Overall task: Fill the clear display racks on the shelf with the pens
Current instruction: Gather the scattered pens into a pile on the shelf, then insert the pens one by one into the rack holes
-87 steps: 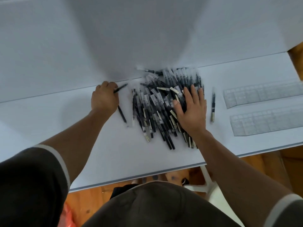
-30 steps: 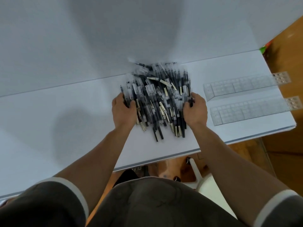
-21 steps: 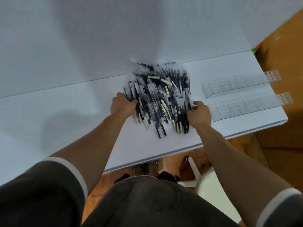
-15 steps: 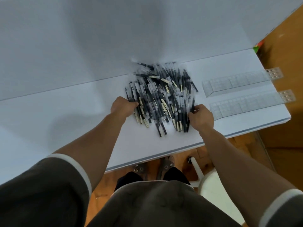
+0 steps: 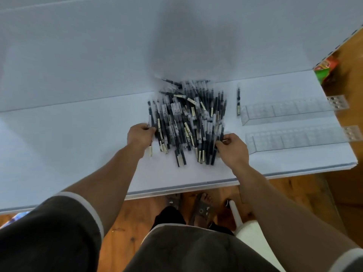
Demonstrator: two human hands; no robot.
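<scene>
A heap of black pens with clear caps (image 5: 188,118) lies in the middle of the white shelf (image 5: 78,138). My left hand (image 5: 139,135) rests against the heap's left edge, fingers curled on pens there. My right hand (image 5: 232,148) is at the heap's lower right corner, fingertips pinching pen ends. One stray pen (image 5: 238,102) lies apart, right of the heap. Two long clear display racks lie flat to the right, the far rack (image 5: 290,109) and the near rack (image 5: 298,137), both with nothing in them.
The shelf's front edge (image 5: 196,186) runs just below the heap, with wooden floor and my sandalled foot (image 5: 202,207) beneath. A white wall rises behind. A red and green packet (image 5: 325,68) sits past the shelf's right end. A white stool (image 5: 247,230) stands by my right leg.
Both hands drew in from spread positions to the heap's sides and slid toward its near edge. One pen now lies apart on the right. The view shifted slightly.
</scene>
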